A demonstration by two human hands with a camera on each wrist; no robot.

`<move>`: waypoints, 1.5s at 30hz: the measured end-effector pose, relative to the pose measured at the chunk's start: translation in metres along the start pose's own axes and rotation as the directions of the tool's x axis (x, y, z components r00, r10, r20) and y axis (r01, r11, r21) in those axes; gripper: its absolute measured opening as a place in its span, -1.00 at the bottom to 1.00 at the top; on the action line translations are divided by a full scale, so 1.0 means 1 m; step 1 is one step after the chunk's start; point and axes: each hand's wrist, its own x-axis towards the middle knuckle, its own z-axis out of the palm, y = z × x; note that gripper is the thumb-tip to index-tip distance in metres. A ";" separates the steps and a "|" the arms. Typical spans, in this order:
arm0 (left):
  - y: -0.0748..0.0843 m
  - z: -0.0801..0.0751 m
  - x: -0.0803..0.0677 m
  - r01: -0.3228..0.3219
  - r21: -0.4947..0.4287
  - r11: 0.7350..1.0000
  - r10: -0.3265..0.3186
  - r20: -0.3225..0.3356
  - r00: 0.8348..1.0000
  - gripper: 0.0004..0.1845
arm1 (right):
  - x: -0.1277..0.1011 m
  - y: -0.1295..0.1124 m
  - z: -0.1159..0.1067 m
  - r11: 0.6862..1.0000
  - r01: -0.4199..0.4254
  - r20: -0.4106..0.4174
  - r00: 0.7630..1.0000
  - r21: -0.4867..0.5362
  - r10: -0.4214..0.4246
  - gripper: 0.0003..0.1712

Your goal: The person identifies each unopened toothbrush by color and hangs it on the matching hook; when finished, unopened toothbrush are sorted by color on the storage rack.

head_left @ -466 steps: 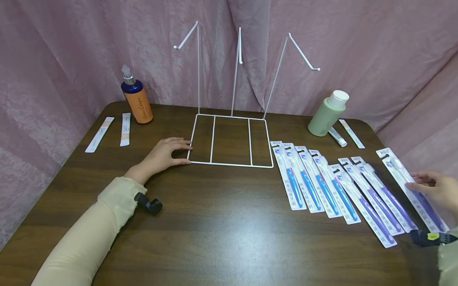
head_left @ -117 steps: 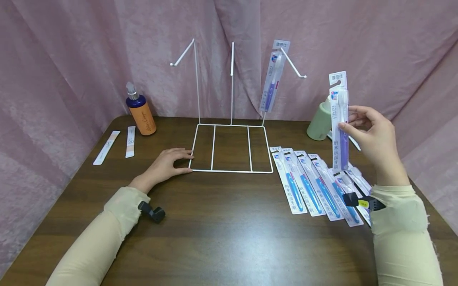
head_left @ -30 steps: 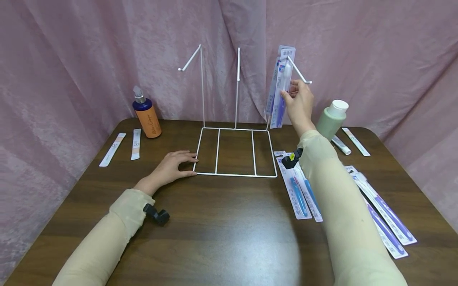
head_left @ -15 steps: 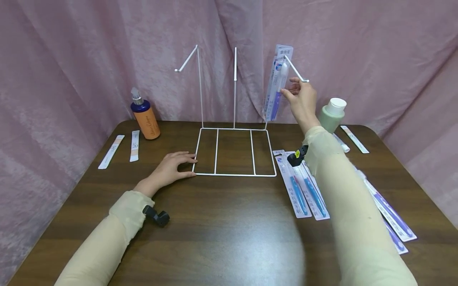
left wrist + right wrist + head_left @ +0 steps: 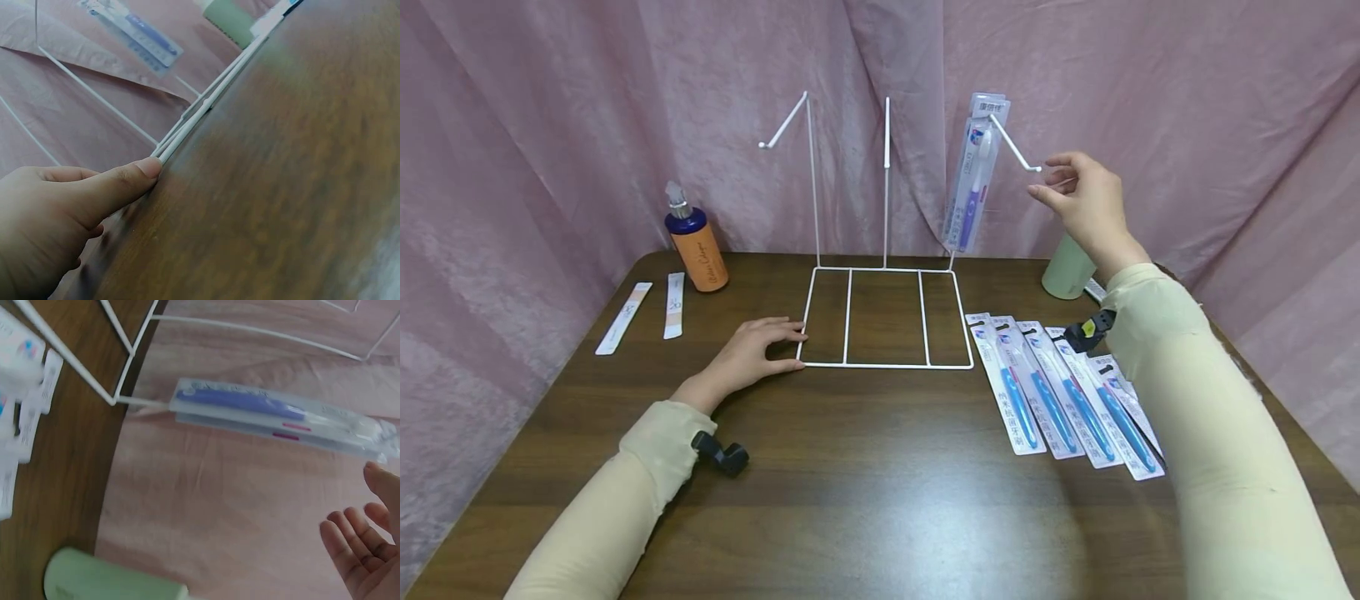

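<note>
A white wire display rack point(image 5: 886, 366) with three hooked uprights stands on the table. My left hand point(image 5: 741, 362) holds its front left corner; the left wrist view shows my thumb on the wire, other fingers partly hidden. Two packaged purple toothbrushes point(image 5: 973, 183) hang one behind the other from the right hook point(image 5: 1015, 143); they also show in the right wrist view point(image 5: 250, 412). My right hand point(image 5: 1092, 204) is in the air just right of that hook's tip, fingers loosely bent, holding nothing. Several packaged blue toothbrushes point(image 5: 1048, 400) lie fanned beside the base.
More toothbrush packs point(image 5: 1108, 367) are partly hidden under my right forearm. A green bottle point(image 5: 1067, 268) stands behind it, partly covered. At the left stand an orange and blue pump bottle point(image 5: 698, 250) and two flat sachets point(image 5: 674, 307). A pink curtain point(image 5: 565, 117) hangs behind.
My right hand has let go of the second toothbrush pack, which now hangs on the right hook, and has drawn back to the right. The left hand stays at the rack's corner.
</note>
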 end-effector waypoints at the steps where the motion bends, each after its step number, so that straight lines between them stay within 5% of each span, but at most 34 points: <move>1: 0.000 0.000 0.000 0.000 -0.001 1.000 0.000 -0.001 1.000 -0.46 | -0.002 0.001 -0.005 1.000 0.002 0.020 1.000 -0.025 -0.002 -0.43; 11: 0.003 0.000 0.002 0.009 -0.003 1.000 -0.009 0.020 1.000 -0.47 | -0.029 0.022 -0.048 0.983 0.071 0.206 0.978 -0.170 -0.035 -0.38; 20: 0.007 -0.002 0.002 0.015 -0.004 1.000 -0.015 0.026 1.000 -0.47 | -0.060 0.048 -0.075 0.972 0.115 0.272 0.961 -0.207 -0.055 -0.44; 45: 0.012 -0.001 0.002 0.025 -0.017 1.000 -0.024 0.033 0.999 -0.47 | -0.136 0.135 -0.095 0.964 0.088 0.422 0.906 -0.251 0.027 -0.49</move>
